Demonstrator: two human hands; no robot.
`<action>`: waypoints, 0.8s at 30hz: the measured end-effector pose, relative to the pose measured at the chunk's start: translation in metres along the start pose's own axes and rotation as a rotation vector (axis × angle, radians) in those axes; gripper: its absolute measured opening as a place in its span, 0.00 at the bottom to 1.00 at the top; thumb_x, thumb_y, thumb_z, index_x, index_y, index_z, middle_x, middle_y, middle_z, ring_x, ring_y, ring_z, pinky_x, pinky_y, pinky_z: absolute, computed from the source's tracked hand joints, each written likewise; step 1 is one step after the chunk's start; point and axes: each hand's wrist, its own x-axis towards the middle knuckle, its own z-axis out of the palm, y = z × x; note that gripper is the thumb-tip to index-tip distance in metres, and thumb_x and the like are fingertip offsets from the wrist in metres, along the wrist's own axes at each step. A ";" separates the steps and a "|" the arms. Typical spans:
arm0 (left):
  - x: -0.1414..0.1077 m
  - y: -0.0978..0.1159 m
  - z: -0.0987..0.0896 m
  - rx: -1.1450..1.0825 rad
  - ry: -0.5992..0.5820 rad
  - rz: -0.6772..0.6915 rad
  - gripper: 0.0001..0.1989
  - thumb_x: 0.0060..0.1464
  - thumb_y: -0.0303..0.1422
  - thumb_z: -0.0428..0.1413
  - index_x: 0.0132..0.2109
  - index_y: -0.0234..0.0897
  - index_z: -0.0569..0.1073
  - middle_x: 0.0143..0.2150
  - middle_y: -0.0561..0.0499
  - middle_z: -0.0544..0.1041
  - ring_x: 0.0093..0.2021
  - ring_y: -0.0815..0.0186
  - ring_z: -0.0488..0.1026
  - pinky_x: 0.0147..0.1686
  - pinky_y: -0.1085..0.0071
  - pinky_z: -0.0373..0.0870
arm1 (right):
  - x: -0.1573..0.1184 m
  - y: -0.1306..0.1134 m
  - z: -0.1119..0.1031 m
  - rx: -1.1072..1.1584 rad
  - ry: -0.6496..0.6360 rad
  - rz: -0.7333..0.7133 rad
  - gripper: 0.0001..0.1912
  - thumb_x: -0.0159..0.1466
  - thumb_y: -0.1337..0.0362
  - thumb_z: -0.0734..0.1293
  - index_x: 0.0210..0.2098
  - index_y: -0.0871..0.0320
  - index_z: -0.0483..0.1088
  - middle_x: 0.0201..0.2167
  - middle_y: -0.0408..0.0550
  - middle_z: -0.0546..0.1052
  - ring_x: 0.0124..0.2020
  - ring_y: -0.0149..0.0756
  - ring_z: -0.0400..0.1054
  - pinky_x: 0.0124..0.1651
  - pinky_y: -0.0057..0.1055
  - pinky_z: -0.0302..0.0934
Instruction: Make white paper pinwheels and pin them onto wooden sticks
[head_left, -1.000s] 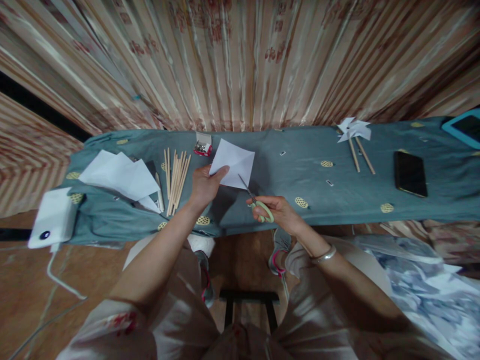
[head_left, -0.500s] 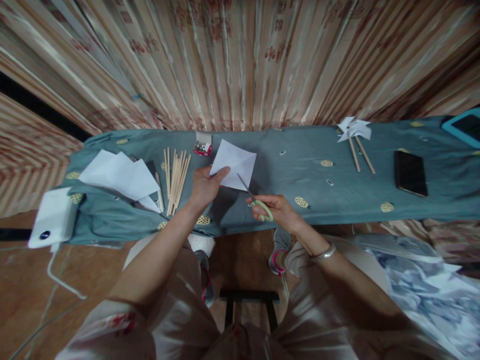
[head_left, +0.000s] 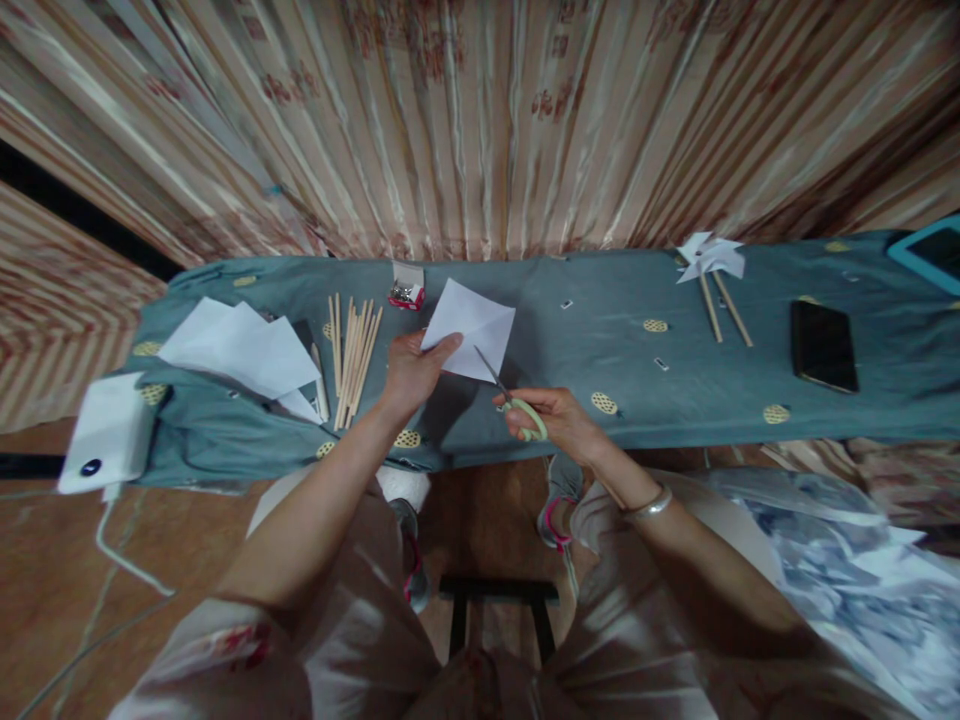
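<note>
My left hand pinches the left corner of a white square of paper, thumb on top. In my right hand are scissors with pale green handles, my fingers wrapped round them. The scissors' blades lie at the lower right part of the paper, their tip pointing up and left towards its centre. Left of my left hand lie several wooden sticks, and behind it a small red and white box of metal pins stands open.
White sheets and a white device with a cable are at the left. At the right are a white pinwheel with two sticks, a black phone and a blue-edged device. A plastic bag is at lower right.
</note>
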 end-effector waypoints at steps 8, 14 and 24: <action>0.000 -0.003 -0.001 0.024 -0.013 -0.001 0.16 0.44 0.42 0.65 0.33 0.31 0.80 0.27 0.48 0.79 0.27 0.63 0.75 0.28 0.70 0.73 | 0.000 0.001 0.001 -0.015 0.000 -0.015 0.23 0.46 0.51 0.79 0.37 0.57 0.80 0.22 0.39 0.73 0.21 0.23 0.65 0.27 0.24 0.64; 0.001 -0.004 -0.001 0.012 -0.018 -0.002 0.16 0.45 0.42 0.65 0.33 0.31 0.80 0.26 0.48 0.78 0.26 0.64 0.74 0.27 0.71 0.72 | 0.000 -0.001 0.002 0.009 0.017 -0.010 0.23 0.44 0.51 0.80 0.35 0.57 0.80 0.22 0.38 0.73 0.22 0.22 0.65 0.27 0.23 0.64; -0.002 -0.001 0.001 -0.011 -0.007 -0.001 0.17 0.43 0.43 0.66 0.33 0.31 0.80 0.28 0.48 0.80 0.27 0.63 0.76 0.29 0.68 0.76 | 0.003 0.001 0.004 0.036 0.044 -0.014 0.22 0.41 0.52 0.81 0.32 0.56 0.81 0.22 0.39 0.75 0.21 0.22 0.66 0.25 0.22 0.64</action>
